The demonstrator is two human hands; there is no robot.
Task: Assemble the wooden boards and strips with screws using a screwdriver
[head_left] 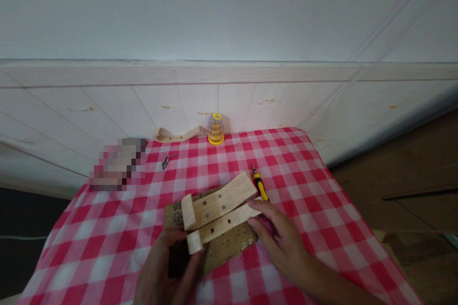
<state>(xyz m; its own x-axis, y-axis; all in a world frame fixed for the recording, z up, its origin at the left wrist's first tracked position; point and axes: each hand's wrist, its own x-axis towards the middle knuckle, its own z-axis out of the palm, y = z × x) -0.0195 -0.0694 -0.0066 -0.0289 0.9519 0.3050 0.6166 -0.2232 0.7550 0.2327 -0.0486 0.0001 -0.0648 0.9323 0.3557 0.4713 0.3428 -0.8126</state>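
My left hand (162, 267) grips the near-left end of a narrow pale wooden strip (220, 226), with fingers on both sides of its raised end. At the strip's other end, my right hand (281, 236) pinches it between thumb and fingers. Two dark holes show along the strip. Right beside it lies a wider wooden piece (232, 195) with a raised left end and several metal fasteners set in its face. Under both is a brown cardboard piece (232, 248) with small holes. A yellow and black screwdriver (260, 184) lies just beyond my right hand.
At the back, by the white plank wall, stand a clear bit case (216, 129) with a yellow base and a curved wooden piece (175, 136). Small metal parts (166, 161) lie at left on the checked tablecloth (304, 167), near a blurred-out rectangular object (118, 164).
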